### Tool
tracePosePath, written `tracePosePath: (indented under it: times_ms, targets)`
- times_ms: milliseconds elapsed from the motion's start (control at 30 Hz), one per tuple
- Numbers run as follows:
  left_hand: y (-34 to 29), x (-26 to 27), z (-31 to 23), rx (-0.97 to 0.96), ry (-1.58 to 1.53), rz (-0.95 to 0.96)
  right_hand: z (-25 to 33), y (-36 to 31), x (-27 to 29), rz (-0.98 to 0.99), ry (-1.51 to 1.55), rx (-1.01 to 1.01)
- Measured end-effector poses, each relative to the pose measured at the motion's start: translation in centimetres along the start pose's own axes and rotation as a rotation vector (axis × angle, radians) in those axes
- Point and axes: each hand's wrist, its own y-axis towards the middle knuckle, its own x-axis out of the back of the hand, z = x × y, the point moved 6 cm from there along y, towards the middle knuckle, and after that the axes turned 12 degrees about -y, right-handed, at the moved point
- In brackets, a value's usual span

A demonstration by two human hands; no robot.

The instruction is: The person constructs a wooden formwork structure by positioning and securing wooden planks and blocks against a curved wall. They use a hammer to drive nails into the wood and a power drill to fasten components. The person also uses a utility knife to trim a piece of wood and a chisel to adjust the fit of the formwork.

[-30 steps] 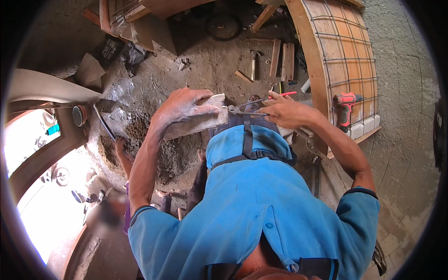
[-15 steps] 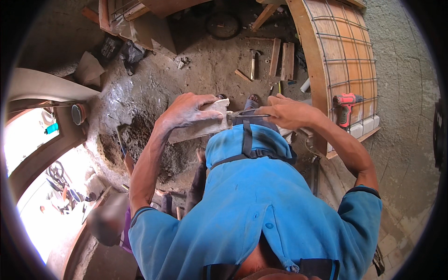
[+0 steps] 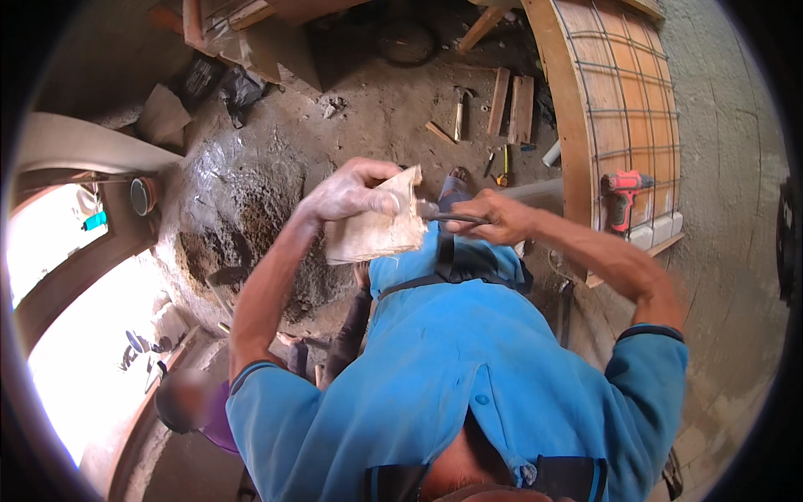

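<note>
In front of my waist, my left hand (image 3: 355, 194) grips a pale flat slab (image 3: 378, 233) with a ragged right edge; I cannot tell its material. The thumb presses on the slab's upper face. My right hand (image 3: 495, 217) is wrapped around the dark handles of a pair of pincers (image 3: 453, 217). Their metal head is against the ragged edge, at a notch. How far the jaws are closed is too small to tell.
A pile of wet mortar (image 3: 242, 209) lies left, near a crouching co-worker (image 3: 188, 400). A hammer (image 3: 459, 113) and wood strips (image 3: 520, 109) lie on the floor ahead. At right, a red drill (image 3: 621, 201) sits by a wire mesh panel (image 3: 623, 84).
The slab has been tilted so more of its broad face shows, and its edge has moved slightly right. The pincers and my right hand have shifted a little lower and right.
</note>
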Motion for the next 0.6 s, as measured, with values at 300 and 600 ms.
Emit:
tracePosePath:
  times_ms: [300,600]
  targets:
    - [-2.6,4.5,-2.1,0.214,0.913,-0.315,-2.5,-2.1,4.7,-0.014,-0.613,-0.551]
    - [-1.9,3.0,-0.8,0.226,0.591,-0.201,-1.9,-0.3,2.3,0.300,-0.404,-0.512]
